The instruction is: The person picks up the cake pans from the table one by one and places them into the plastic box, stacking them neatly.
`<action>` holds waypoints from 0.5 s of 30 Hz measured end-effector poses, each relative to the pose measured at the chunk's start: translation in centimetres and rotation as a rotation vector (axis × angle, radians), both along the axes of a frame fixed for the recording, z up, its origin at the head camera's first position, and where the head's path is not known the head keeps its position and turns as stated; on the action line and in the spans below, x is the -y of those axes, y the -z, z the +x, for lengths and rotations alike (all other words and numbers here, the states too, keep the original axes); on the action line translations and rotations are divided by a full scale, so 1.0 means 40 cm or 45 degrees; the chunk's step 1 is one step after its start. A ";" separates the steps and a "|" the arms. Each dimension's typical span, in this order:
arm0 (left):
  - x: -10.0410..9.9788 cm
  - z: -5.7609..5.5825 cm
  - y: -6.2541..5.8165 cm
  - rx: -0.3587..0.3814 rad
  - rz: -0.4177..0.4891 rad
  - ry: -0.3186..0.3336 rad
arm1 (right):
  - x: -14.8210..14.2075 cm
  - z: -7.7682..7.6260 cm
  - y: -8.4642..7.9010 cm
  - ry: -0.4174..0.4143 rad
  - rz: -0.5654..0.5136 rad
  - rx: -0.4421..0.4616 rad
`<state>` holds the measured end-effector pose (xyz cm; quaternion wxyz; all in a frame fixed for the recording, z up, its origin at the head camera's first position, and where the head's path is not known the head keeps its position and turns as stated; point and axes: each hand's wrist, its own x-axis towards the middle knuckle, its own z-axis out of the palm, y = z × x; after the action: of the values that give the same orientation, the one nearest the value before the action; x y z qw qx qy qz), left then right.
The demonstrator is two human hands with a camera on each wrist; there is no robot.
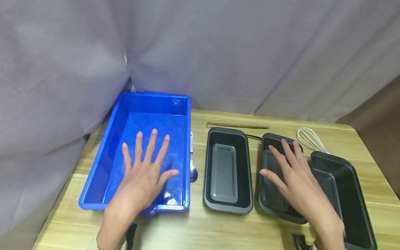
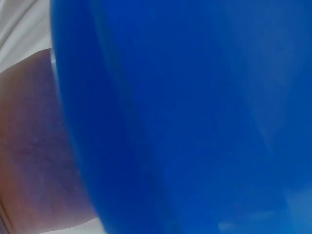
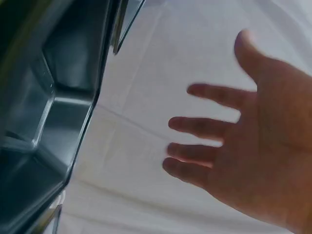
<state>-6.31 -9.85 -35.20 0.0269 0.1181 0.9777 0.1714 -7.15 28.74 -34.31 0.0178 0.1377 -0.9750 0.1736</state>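
One left hand [image 1: 138, 182], fingers splayed, grip released, over a blue rectangular plastic tub [image 1: 178, 143]; right hand [image 1: 299, 178] same deal, over the middle dark-grey oblong metal loaf pan [image 1: 273, 196].

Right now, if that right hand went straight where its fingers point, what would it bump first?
Probably the grey curtain; the right hand seems high enough to clear the middle dark pan, though depth is unclear.

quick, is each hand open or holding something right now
Left hand: open, fingers spread, holding nothing, over the blue tray.
Right hand: open, holding nothing, over the middle dark pan.
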 end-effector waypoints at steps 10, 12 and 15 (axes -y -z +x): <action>0.016 -0.009 0.003 0.218 -0.035 -0.010 | 0.066 0.161 0.066 -0.059 -0.409 0.348; 0.016 -0.010 0.004 0.227 -0.035 -0.007 | 0.064 0.167 0.098 -0.122 -0.529 0.534; 0.014 -0.012 0.004 0.239 -0.028 0.006 | 0.061 0.169 0.144 -0.169 -0.666 0.752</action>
<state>-6.80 -10.39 -35.38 0.1201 0.1034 0.9724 0.1710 -0.37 26.28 -40.05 -0.2402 0.1352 -0.8500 0.4490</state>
